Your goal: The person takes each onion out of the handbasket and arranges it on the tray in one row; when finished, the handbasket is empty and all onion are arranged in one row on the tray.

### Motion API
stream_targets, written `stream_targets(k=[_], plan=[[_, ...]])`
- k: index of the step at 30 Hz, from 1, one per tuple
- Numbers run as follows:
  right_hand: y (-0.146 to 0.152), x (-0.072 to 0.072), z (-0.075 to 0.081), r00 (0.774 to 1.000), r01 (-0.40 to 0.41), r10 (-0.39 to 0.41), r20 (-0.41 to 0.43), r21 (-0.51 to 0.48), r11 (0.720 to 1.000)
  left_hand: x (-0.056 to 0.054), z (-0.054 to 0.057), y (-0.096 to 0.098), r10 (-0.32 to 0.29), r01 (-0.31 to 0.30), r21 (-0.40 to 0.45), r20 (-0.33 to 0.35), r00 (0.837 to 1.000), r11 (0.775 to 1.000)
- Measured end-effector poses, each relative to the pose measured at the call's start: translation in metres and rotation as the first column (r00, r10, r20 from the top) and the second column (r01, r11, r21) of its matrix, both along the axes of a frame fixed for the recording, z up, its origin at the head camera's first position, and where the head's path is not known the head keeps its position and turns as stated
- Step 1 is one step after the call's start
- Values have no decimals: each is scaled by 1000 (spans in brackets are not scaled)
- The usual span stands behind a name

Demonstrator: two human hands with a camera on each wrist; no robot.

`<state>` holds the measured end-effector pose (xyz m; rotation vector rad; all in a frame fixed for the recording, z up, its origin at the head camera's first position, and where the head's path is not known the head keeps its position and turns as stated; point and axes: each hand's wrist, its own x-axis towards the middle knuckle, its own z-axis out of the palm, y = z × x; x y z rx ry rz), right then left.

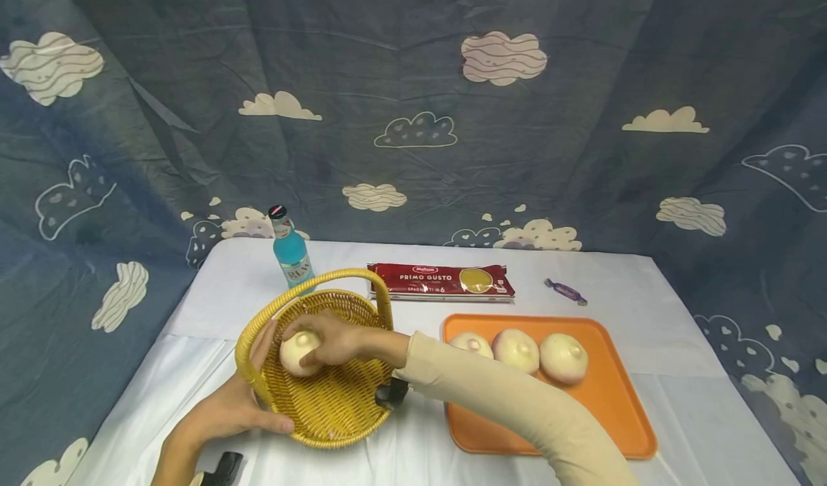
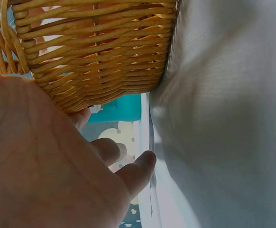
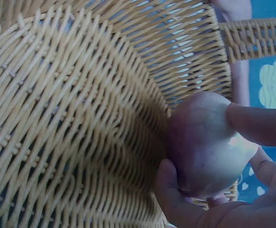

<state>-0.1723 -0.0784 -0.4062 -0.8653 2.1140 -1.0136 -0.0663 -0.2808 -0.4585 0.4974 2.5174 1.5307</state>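
Note:
A yellow wicker basket (image 1: 329, 407) with an arched handle stands on the left half of the table. My left hand (image 1: 226, 407) holds its left side, thumb toward the front and fingers along the outer wall; in the left wrist view the palm (image 2: 48, 156) lies against the weave. Inside the basket, my right hand (image 1: 332, 337) grips a pale onion (image 1: 298, 353) near the left wall. The right wrist view shows thumb and fingers around this onion (image 3: 207, 147), with the woven floor beside it. Several onions (image 1: 515, 351) sit on an orange tray (image 1: 601, 414), partly behind my right sleeve.
Behind the basket stands a blue bottle (image 1: 292, 253) with a dark cap. A red spaghetti pack (image 1: 439, 283) lies at the back middle, and a small purple-wrapped candy (image 1: 566, 291) lies right of it. A cloud-patterned curtain (image 1: 413, 170) hangs behind the white-covered table (image 1: 620, 278).

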Motion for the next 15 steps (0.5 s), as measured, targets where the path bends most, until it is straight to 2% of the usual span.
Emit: stream_targets(k=[8, 15], plan=[[6, -1, 7, 997, -23, 24, -71, 10, 1000, 1, 0, -1, 7, -7, -1, 2, 1000, 1000], [15, 2, 11, 997, 5, -4, -71, 9, 1000, 0, -1, -1, -4, 4, -1, -7, 1000, 1000]])
